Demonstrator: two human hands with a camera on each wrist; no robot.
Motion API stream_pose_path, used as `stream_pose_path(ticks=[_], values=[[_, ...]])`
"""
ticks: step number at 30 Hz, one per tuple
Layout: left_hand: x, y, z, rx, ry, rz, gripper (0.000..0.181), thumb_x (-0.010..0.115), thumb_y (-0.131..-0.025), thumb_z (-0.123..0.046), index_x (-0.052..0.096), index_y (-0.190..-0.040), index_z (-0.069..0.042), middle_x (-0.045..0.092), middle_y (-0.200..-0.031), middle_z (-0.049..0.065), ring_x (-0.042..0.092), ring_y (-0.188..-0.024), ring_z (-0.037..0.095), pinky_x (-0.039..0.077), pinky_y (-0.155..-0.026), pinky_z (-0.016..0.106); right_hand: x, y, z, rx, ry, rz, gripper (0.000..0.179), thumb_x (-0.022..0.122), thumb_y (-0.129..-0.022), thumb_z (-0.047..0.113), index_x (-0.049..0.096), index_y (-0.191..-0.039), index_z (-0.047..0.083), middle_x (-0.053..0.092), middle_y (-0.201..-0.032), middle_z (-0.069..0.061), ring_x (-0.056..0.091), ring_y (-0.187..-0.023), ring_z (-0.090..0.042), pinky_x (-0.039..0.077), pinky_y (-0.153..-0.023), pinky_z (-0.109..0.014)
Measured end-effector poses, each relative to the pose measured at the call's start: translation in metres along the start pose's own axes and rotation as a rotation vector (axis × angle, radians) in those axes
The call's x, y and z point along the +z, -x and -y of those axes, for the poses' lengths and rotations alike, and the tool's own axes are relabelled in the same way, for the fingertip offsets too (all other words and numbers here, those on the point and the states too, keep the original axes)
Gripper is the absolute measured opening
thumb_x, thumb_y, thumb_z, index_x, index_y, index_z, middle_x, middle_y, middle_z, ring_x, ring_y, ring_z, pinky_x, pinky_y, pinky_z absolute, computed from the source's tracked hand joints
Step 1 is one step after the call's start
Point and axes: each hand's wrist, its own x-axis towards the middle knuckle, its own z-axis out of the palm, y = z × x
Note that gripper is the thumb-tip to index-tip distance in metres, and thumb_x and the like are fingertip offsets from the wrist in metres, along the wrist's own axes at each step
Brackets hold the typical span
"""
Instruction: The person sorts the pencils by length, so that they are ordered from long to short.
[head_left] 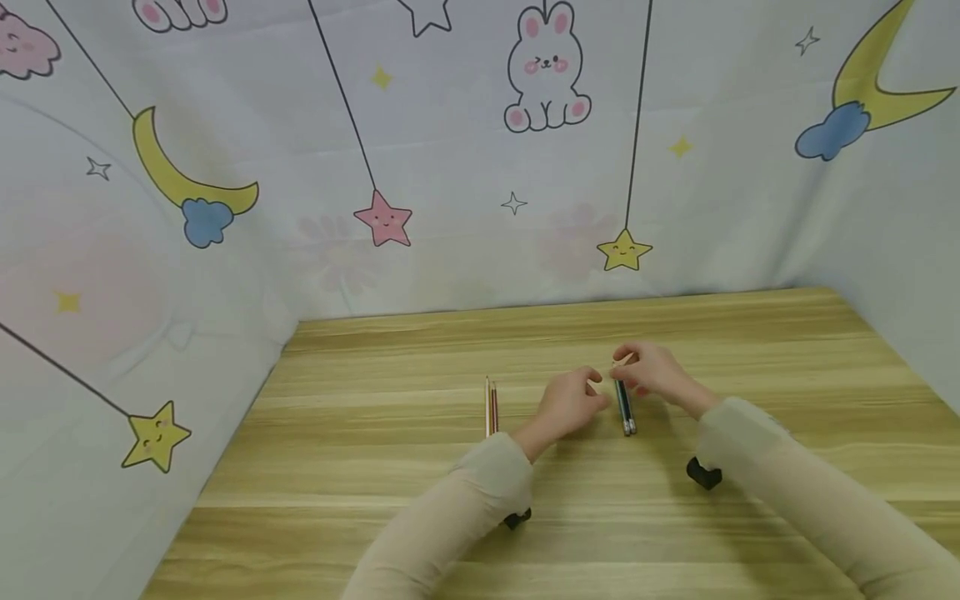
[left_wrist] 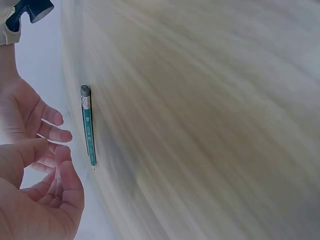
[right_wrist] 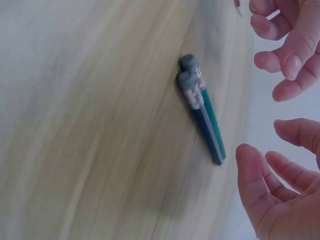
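Two pencils with grey erasers lie side by side on the wooden table, one green and one dark blue in the right wrist view. Over their far, pointed ends hovers my right hand, its fingers loosely bent and holding nothing. My left hand is just left of these pencils, with relaxed fingers and no object in it. From the left wrist camera, a gap shows between both hands and the green pencil. Further left lie more pencils, partly hidden behind my left forearm.
The wooden table meets a white cloth backdrop printed with stars, moons and a rabbit, which also runs along the sides. Black wrist mounts sit beneath both sleeves.
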Motion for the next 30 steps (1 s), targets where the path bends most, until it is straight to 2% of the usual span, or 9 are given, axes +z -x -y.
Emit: stream_pose_path(ticks=[7, 12, 16, 24, 30], values=[[0.014, -0.008, -0.004, -0.020, 0.033, -0.035, 0.036, 0.065, -0.079, -0.030, 0.057, -0.109, -0.010, 0.065, -0.078, -0.001, 0.056, -0.062, 0.006, 0.042, -0.053, 0.019, -0.006, -0.002, -0.012, 0.027, 0.015, -0.023, 0.040, 0.058, -0.083, 0.018, 0.048, -0.114, -0.006, 0.058, -0.092, -0.019, 0.059, -0.068, -0.018, 0.051, -0.057, -0.030], [0.022, -0.011, -0.004, -0.040, 0.048, -0.045, 0.038, 0.066, -0.078, -0.032, 0.057, -0.108, -0.010, 0.065, -0.078, 0.000, 0.055, -0.060, 0.006, 0.041, -0.051, 0.019, -0.007, -0.004, -0.018, 0.043, 0.025, -0.009, 0.042, 0.058, -0.083, 0.018, 0.046, -0.115, -0.007, 0.059, -0.087, -0.018, 0.057, -0.058, -0.015, 0.049, -0.054, -0.029], [0.026, -0.013, -0.004, -0.050, 0.024, -0.052, 0.038, 0.067, -0.077, -0.032, 0.057, -0.108, -0.011, 0.065, -0.078, -0.002, 0.055, -0.062, 0.006, 0.041, -0.052, 0.019, -0.007, -0.005, -0.021, 0.038, 0.031, 0.005, 0.043, 0.058, -0.083, 0.017, 0.045, -0.116, -0.008, 0.060, -0.080, -0.015, 0.055, -0.052, -0.014, 0.048, -0.052, -0.028], [0.029, -0.017, -0.005, -0.083, -0.004, -0.021, 0.040, 0.067, -0.077, -0.031, 0.055, -0.111, -0.014, 0.064, -0.078, -0.004, 0.054, -0.062, 0.006, 0.041, -0.053, 0.020, -0.004, -0.005, -0.025, 0.014, 0.042, 0.044, 0.044, 0.058, -0.083, 0.014, 0.042, -0.117, -0.010, 0.058, -0.065, -0.009, 0.052, -0.049, -0.013, 0.047, -0.048, -0.028], [0.030, -0.019, -0.007, -0.087, -0.058, -0.012, 0.041, 0.067, -0.076, -0.034, 0.056, -0.111, -0.016, 0.065, -0.080, -0.006, 0.055, -0.063, 0.004, 0.040, -0.053, 0.019, -0.001, -0.007, -0.027, 0.008, 0.074, 0.039, 0.044, 0.059, -0.082, 0.013, 0.044, -0.116, -0.010, 0.056, -0.062, -0.006, 0.050, -0.047, -0.012, 0.045, -0.046, -0.026]])
